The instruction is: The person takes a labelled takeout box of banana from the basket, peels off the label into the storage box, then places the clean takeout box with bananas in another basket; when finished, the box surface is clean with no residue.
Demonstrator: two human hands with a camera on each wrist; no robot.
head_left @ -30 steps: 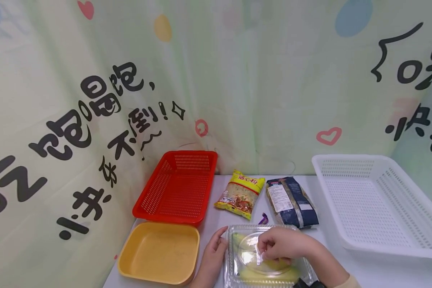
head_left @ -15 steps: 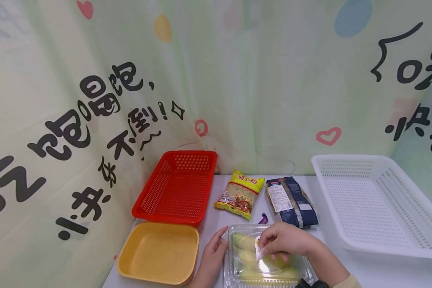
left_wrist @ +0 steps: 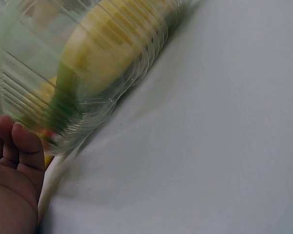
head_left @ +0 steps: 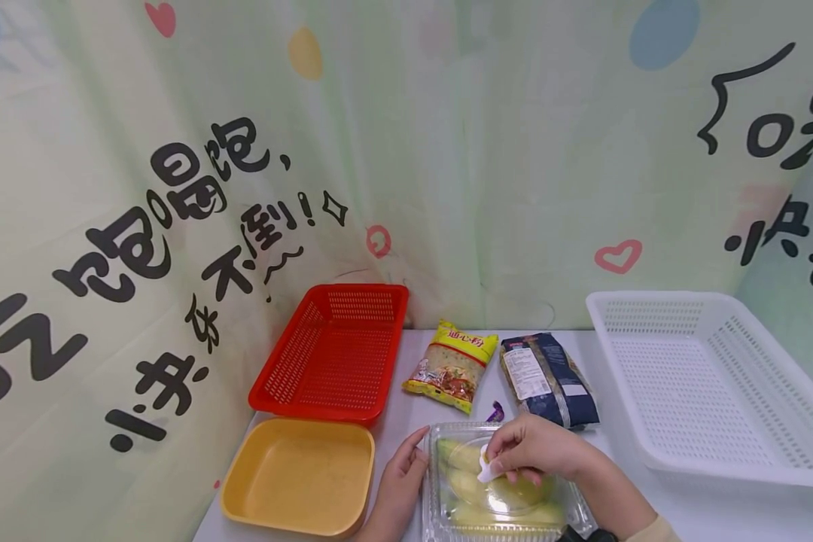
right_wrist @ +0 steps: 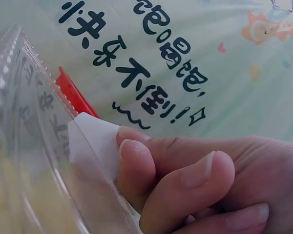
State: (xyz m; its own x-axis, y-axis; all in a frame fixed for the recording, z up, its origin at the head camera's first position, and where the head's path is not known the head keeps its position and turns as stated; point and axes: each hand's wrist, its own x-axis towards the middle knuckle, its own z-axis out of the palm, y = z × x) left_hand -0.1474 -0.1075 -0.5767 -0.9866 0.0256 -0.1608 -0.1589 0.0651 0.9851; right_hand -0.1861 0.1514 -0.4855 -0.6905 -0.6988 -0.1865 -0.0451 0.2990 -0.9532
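Note:
A clear plastic clamshell box (head_left: 440, 519) holds several long yellow fruits with green ends (left_wrist: 95, 51), like bananas. My left hand (head_left: 400, 482) lies along the box's left side, fingers extended, fingertips at its ribbed wall. Over the lid, my right hand (head_left: 535, 449) pinches a white paper label (head_left: 489, 467) between thumb and index finger. Close up in the right wrist view, the white label (right_wrist: 95, 146) stands up from the lid at the pinched part, and its lower part lies against the plastic.
A yellow tub (head_left: 298, 478) stands left of the left hand, with a red basket (head_left: 332, 369) behind it. Behind the box lie a yellow pasta bag (head_left: 452, 366), a dark blue bag (head_left: 552, 384) and a small purple wrapper (head_left: 495, 412). A white basket (head_left: 711, 391) stands right.
My right hand has shifted slightly up and away over the lid, and the label between its fingers is now more bent and lifted. My left hand has stayed in place.

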